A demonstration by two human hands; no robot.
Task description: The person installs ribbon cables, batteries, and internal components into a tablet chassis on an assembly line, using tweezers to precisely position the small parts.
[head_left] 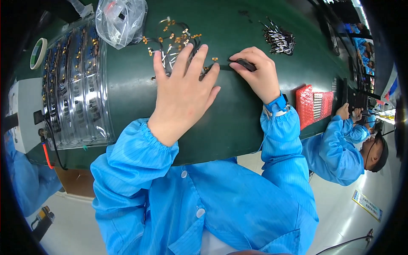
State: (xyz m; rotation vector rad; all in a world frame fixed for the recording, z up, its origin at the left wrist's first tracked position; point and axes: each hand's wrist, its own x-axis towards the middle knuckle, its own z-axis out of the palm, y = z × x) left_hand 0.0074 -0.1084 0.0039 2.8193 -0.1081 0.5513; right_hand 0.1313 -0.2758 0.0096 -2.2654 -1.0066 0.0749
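My left hand is spread palm down, its fingertips over the near edge of a loose heap of small flex cables with gold-coloured ends and dark strips. Part of the heap is hidden under those fingers. To its right, my right hand pinches a small black piece between thumb and fingers; most of it is covered, so its kind does not show. One gold-ended flex cable lies between the two hands. Beyond my right hand is a bunch of thin black parts with silvery tips.
Clear plastic trays of small parts lie at the left, beside a tape roll. A clear plastic bag rests behind them. Red bubble wrap lies near the green table's right edge. A co-worker sits farther right.
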